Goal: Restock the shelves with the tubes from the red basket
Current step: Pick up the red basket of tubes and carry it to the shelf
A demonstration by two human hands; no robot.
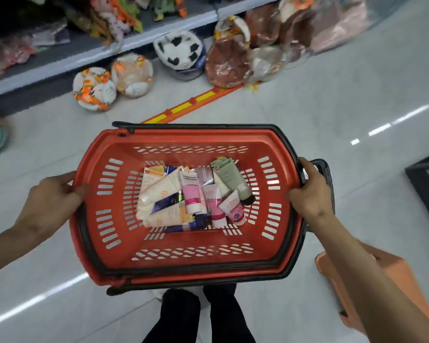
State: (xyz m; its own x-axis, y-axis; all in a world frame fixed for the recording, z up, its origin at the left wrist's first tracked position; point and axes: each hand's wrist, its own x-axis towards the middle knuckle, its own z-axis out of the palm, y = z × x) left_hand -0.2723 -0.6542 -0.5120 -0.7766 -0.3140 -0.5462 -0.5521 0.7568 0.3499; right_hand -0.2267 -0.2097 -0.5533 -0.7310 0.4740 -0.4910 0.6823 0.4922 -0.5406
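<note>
I carry the red basket (pixel 183 258) in front of me, above the floor. My left hand (pixel 51 198) grips its left rim, thumb over the edge. My right hand (pixel 311 191) grips the right rim beside the black handle (pixel 323 167). Several tubes lie in a heap on the basket's bottom: a green tube (pixel 230 178) at the right, pink tubes (pixel 192 194) in the middle, cream tubes (pixel 159 188) and a dark blue tube (pixel 166 200) at the left.
A low grey shelf (pixel 60 63) with plush toys runs along the far left. More wrapped plush toys (pixel 178 52) lie on the floor in front of it. An orange stool (pixel 391 280) stands at my right. A dark display corner (pixel 426 184) juts in at the right edge.
</note>
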